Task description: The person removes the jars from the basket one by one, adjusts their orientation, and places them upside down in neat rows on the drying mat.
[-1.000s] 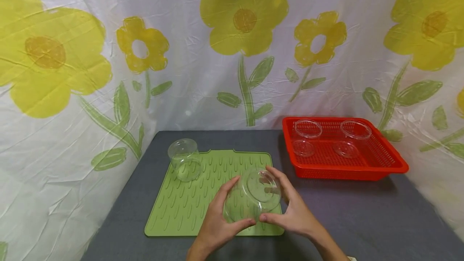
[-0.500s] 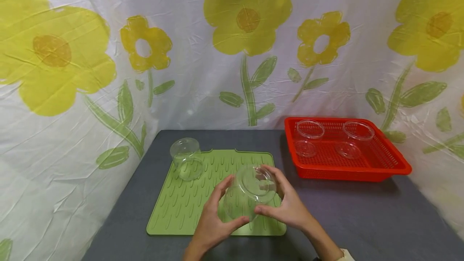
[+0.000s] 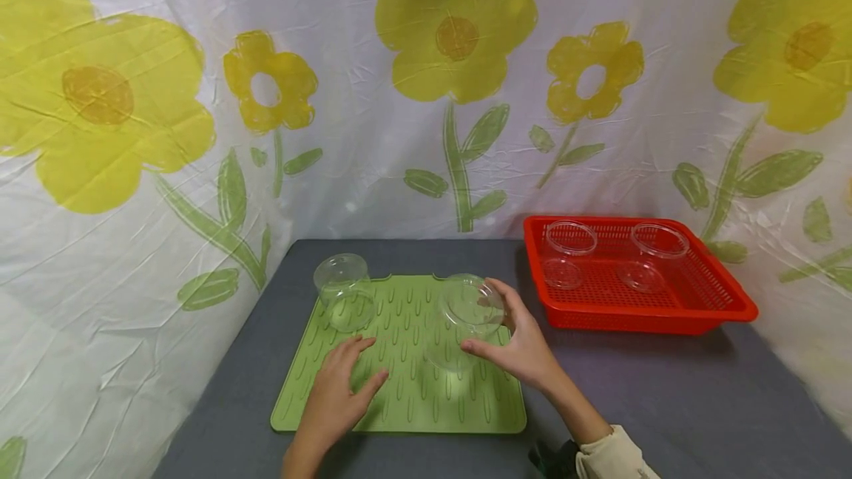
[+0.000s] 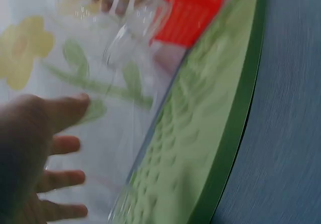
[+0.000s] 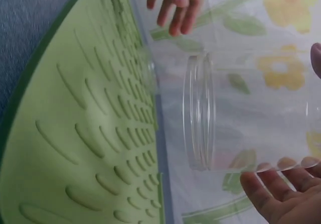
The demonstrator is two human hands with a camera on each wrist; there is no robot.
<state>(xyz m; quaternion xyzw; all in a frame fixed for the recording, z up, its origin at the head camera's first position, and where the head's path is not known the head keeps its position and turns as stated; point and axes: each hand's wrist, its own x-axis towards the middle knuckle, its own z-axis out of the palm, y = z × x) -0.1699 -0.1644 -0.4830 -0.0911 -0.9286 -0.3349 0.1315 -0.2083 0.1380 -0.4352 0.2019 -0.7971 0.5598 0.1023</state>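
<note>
My right hand (image 3: 526, 350) holds a clear jar (image 5: 261, 111) around its side, base up. Its threaded rim points down at the green ridged mat (image 3: 399, 398), with a gap between them in the right wrist view. My left hand (image 3: 333, 398) is off the jar, over the left part of the mat, fingers spread and nothing in them. Beyond it, on the mat's back left corner, stands another clear jar (image 3: 344, 294).
At the back right a red basket (image 3: 646, 310) bears two upright clear jars, one on the left (image 3: 571, 246) and one on the right (image 3: 655, 250). A flowered white cloth (image 3: 346, 131) hangs behind the grey table (image 3: 599, 383).
My left hand has let go of the jar and moved left. The right hand keeps its hold, and the jar has shifted slightly farther away from me.
</note>
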